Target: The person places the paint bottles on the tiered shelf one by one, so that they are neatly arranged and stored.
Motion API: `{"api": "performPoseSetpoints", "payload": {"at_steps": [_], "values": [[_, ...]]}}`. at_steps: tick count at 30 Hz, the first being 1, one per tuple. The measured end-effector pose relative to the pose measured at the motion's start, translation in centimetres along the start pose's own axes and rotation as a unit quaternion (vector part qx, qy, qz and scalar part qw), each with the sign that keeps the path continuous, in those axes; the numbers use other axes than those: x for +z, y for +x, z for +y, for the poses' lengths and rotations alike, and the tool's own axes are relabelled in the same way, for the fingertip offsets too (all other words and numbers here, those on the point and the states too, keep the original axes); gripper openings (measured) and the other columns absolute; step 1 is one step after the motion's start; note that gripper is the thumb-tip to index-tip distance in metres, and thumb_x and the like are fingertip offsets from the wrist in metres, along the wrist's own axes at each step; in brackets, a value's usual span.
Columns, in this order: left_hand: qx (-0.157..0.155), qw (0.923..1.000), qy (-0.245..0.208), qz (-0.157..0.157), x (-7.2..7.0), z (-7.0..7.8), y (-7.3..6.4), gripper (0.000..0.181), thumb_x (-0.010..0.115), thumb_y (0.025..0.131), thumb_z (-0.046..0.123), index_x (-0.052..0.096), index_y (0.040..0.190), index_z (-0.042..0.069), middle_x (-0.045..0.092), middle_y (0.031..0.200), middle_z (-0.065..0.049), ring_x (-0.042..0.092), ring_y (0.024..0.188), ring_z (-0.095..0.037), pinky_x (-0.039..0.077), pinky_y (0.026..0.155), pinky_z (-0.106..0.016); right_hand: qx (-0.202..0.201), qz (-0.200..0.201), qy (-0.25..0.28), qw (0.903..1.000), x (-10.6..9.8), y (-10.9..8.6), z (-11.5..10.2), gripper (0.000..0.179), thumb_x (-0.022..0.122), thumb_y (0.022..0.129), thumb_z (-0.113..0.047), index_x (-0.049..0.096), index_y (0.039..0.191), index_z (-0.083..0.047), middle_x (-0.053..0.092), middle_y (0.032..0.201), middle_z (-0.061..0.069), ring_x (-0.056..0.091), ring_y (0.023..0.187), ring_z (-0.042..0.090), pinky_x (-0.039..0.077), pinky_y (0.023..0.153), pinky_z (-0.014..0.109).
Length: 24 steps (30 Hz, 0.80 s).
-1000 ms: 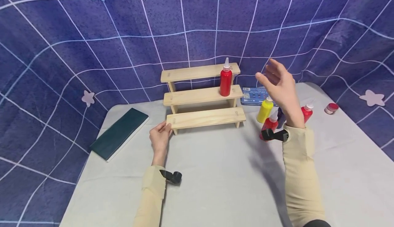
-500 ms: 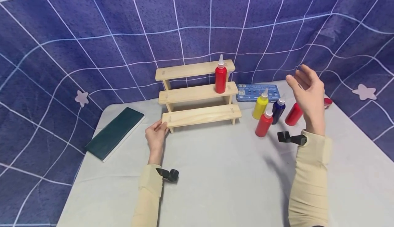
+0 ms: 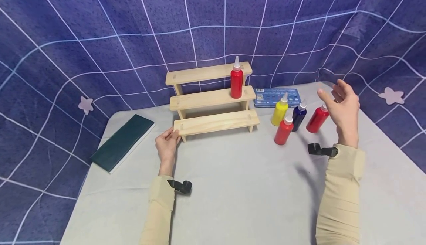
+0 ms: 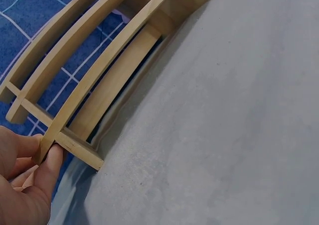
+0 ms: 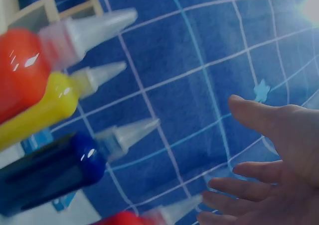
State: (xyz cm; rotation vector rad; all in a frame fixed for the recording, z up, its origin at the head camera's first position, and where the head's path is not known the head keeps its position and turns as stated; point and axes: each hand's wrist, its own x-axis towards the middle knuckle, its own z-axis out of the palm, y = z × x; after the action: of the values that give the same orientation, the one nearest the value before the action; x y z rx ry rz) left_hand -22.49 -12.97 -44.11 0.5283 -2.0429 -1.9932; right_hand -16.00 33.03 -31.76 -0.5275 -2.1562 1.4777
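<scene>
A three-tier wooden shelf (image 3: 213, 99) stands at the back of the table. My left hand (image 3: 166, 147) pinches the left end of its lowest board, thumb and fingers around the edge in the left wrist view. On the middle tier, toward the right, a red squeeze bottle (image 3: 236, 84) stands upright. My right hand (image 3: 346, 114) holds nothing, thumb and fingers apart, just right of the farther red bottle (image 3: 317, 119) on the table. Left of that stand a dark blue bottle (image 3: 299, 117), a yellow bottle (image 3: 280, 112) and a nearer red bottle (image 3: 283, 132), all with white nozzle tips.
A blue printed box (image 3: 276, 98) lies flat behind the bottles, right of the shelf. On the left, a dark green notebook (image 3: 123, 141) lies on the white tablecloth (image 3: 233, 193). A blue curtain (image 3: 149, 23) with white lines hangs behind the table.
My right hand has moved right and lower, away from the shelf, uncovering the bottles. The left hand keeps its hold on the lowest board. The head view has shifted slightly.
</scene>
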Motion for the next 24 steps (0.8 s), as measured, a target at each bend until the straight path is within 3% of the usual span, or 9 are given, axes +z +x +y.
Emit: {"api": "performPoseSetpoints", "payload": {"at_steps": [12, 16, 18, 20, 22, 24], "values": [[0.009, 1.0, -0.003, -0.003, 0.0, 0.2, 0.2, 0.033, 0.064, 0.094, 0.005, 0.063, 0.125, -0.005, 0.067, 0.111, -0.024, 0.065, 0.076, 0.001, 0.059, 0.076, -0.014, 0.04, -0.055, -0.014, 0.9976, 0.2, 1.0, 4.1, 0.083, 0.068, 0.09, -0.023, 0.021, 0.154, -0.001, 0.032, 0.153, 0.025, 0.036, 0.139, 0.037, 0.034, 0.119, 0.04], [0.008, 0.9999, -0.008, -0.002, 0.0, 0.0, 0.2, 0.032, 0.064, 0.093, 0.004, 0.064, 0.124, -0.005, 0.066, 0.111, -0.025, 0.065, 0.075, 0.002, 0.06, 0.075, -0.014, 0.055, -0.066, -0.044, 0.9954, 0.5, 1.2, 5.6, 0.082, 0.069, 0.09, -0.022, 0.022, 0.154, 0.001, 0.039, 0.149, 0.023, 0.045, 0.132, 0.028, 0.04, 0.115, 0.034], [0.006, 0.9999, -0.009, -0.001, 0.0, -0.1, 0.2, 0.032, 0.065, 0.093, 0.004, 0.064, 0.124, -0.005, 0.066, 0.111, -0.025, 0.065, 0.074, 0.002, 0.06, 0.075, -0.015, 0.055, -0.068, -0.058, 0.9945, 0.6, 1.2, 6.4, 0.076, 0.07, 0.089, -0.021, 0.032, 0.15, 0.003, 0.052, 0.138, 0.02, 0.055, 0.116, 0.018, 0.047, 0.105, 0.023], [0.003, 1.0, -0.007, -0.002, 0.0, -0.1, 0.2, 0.032, 0.065, 0.093, 0.005, 0.064, 0.124, -0.005, 0.067, 0.111, -0.024, 0.065, 0.074, 0.002, 0.06, 0.075, -0.015, 0.048, -0.069, -0.072, 0.9939, 0.7, 1.3, 7.3, 0.066, 0.072, 0.088, -0.019, 0.042, 0.143, 0.005, 0.064, 0.115, 0.005, 0.057, 0.097, 0.007, 0.049, 0.088, 0.013], [0.0, 1.0, -0.003, -0.003, 0.0, 0.0, 0.1, 0.033, 0.065, 0.093, 0.006, 0.064, 0.125, -0.004, 0.067, 0.112, -0.023, 0.065, 0.075, 0.002, 0.06, 0.075, -0.014, 0.039, -0.066, -0.073, 0.9943, 0.7, 1.3, 8.0, 0.055, 0.073, 0.087, -0.017, 0.051, 0.132, 0.007, 0.061, 0.09, -0.013, 0.052, 0.08, -0.002, 0.045, 0.071, 0.008], [-0.002, 1.0, 0.0, -0.006, 0.0, 0.1, 0.1, 0.034, 0.065, 0.093, 0.007, 0.063, 0.126, -0.004, 0.067, 0.112, -0.022, 0.065, 0.076, 0.001, 0.06, 0.076, -0.014, 0.031, -0.066, -0.066, 0.9951, 0.7, 1.2, 8.6, 0.051, 0.074, 0.086, -0.014, 0.053, 0.127, 0.009, 0.053, 0.075, -0.025, 0.049, 0.073, -0.004, 0.042, 0.064, 0.007]]}}
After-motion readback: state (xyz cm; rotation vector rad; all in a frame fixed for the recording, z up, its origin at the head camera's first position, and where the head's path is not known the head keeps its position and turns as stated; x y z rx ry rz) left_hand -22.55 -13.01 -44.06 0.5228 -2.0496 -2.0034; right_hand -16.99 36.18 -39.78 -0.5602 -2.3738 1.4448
